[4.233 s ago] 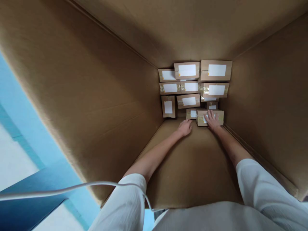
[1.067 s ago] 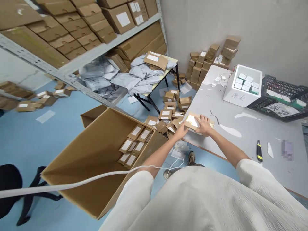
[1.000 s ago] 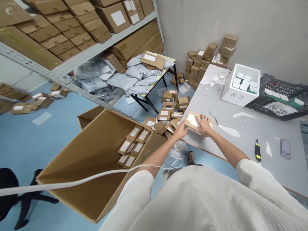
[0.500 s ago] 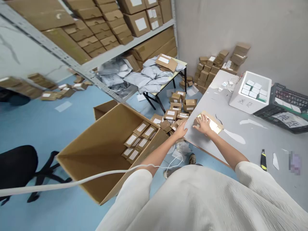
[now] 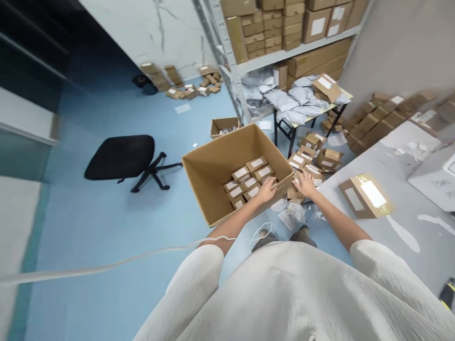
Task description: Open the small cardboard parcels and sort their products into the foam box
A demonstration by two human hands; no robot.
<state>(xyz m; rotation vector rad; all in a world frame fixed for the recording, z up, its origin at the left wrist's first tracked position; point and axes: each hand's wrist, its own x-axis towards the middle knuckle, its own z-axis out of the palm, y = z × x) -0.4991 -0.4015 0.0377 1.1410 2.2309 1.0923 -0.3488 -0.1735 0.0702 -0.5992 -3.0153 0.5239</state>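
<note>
Looks down on a large open carton at the centre, standing on the blue floor, with small labelled boxes grouped along its bottom. Has the left hand over its near rim toward 4 o'clock, with fingers slightly curled; cannot tell whether gripping the cardboard or merely above it. Holds the right hand at 3 o'clock, just beside the carton's corner, with fingers loosely spread and only air visible between them.

See, near and between 2 and 3 o'clock, a heap of boxes; a little past 3, a taped box on a grey worktable; at 1, pale bags; at 9, a black chair.
</note>
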